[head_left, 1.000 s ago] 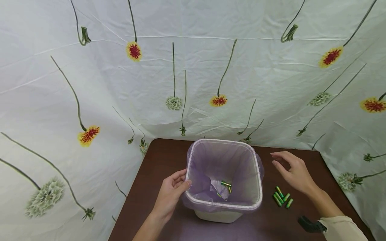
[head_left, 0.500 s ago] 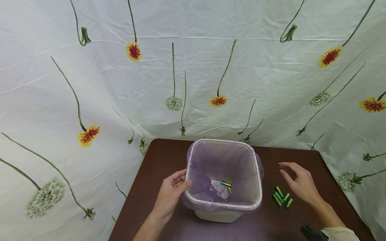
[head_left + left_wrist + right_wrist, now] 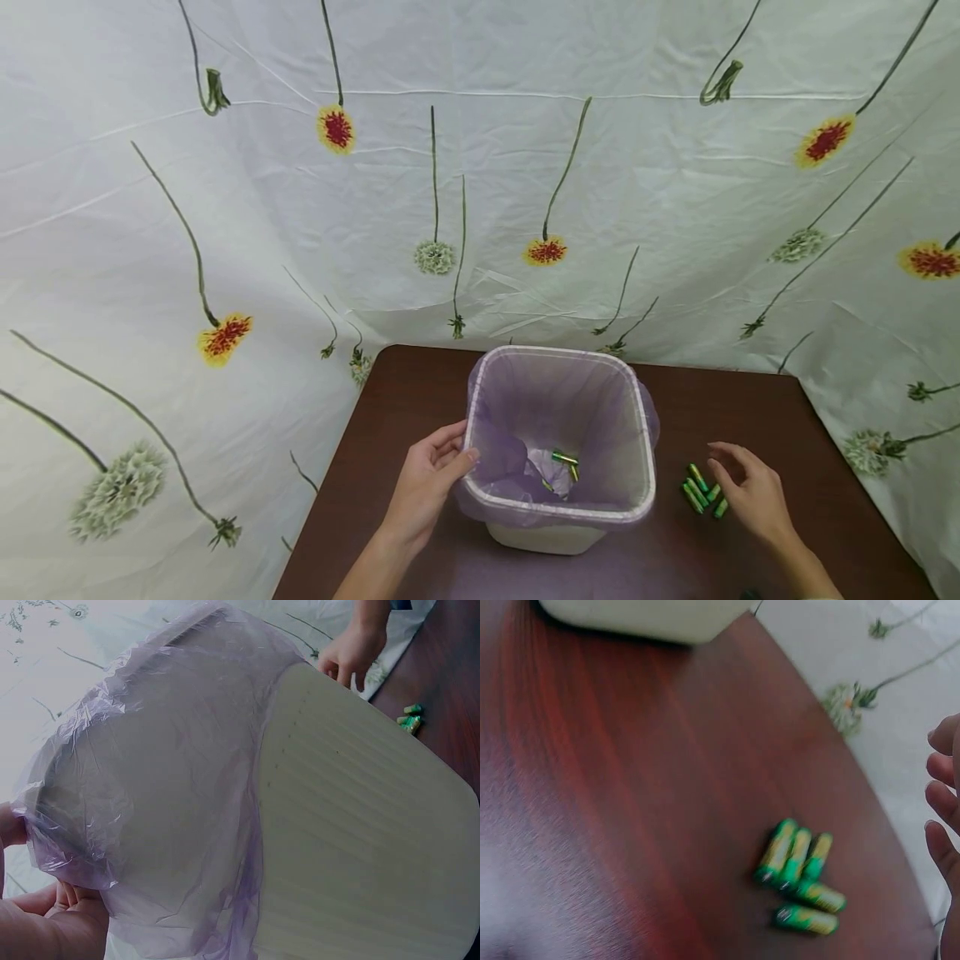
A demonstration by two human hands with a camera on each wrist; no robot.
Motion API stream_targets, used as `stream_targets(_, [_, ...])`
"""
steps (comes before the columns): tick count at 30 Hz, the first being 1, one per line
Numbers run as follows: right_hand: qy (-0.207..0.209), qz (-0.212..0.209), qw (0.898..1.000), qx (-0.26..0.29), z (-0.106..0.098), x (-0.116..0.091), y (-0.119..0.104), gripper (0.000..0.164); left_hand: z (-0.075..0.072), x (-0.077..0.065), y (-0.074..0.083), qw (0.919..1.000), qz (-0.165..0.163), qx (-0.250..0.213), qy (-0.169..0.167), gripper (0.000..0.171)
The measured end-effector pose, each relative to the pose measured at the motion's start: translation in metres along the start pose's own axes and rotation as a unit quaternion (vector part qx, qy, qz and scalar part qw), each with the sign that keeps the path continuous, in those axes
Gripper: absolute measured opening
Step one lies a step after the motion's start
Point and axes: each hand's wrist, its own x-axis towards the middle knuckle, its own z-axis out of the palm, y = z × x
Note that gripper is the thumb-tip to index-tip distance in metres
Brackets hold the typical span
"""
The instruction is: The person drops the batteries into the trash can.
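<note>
A pale wastebasket (image 3: 543, 540) stands on the table, lined with a thin purple bin bag (image 3: 592, 392) folded over its rim. My left hand (image 3: 427, 487) grips the left side of the rim, thumb over the edge and bag film under the fingers. Inside, a few green-and-gold batteries (image 3: 564, 457) lie at the bottom. To the right of the basket, several similar batteries (image 3: 808, 919) form a loose cluster on the table. Right beside them hovers my right hand (image 3: 757, 496), its fingers loosely bent with nothing between them; in the head view it partly covers the cluster.
Under everything is a dark brown table (image 3: 405, 383) with rounded far corners. A white cloth (image 3: 495, 150) printed with flowers hangs behind it and along both sides.
My right hand has come down and nearer the body, from beyond the loose batteries to right beside them. My left hand and the wastebasket stay in place.
</note>
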Motion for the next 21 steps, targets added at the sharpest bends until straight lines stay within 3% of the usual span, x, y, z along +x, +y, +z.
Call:
stream_targets(5, [0.01,0.035,0.999,-0.013,0.01,-0.016,0.017,0.03,0.0,0.0,0.0,1.0,0.001,0.001,-0.001,0.049])
stream_targets(14, [0.013,0.166,0.985,-0.052,0.029,-0.049,0.036,0.031,0.001,-0.001,0.001,1.0,-0.001,0.003,0.005,0.049])
stream_targets(21, [0.008,0.193,0.98,-0.047,0.037,-0.06,0.045,0.037,0.001,0.0,0.001,1.0,-0.003,0.004,0.007,0.05])
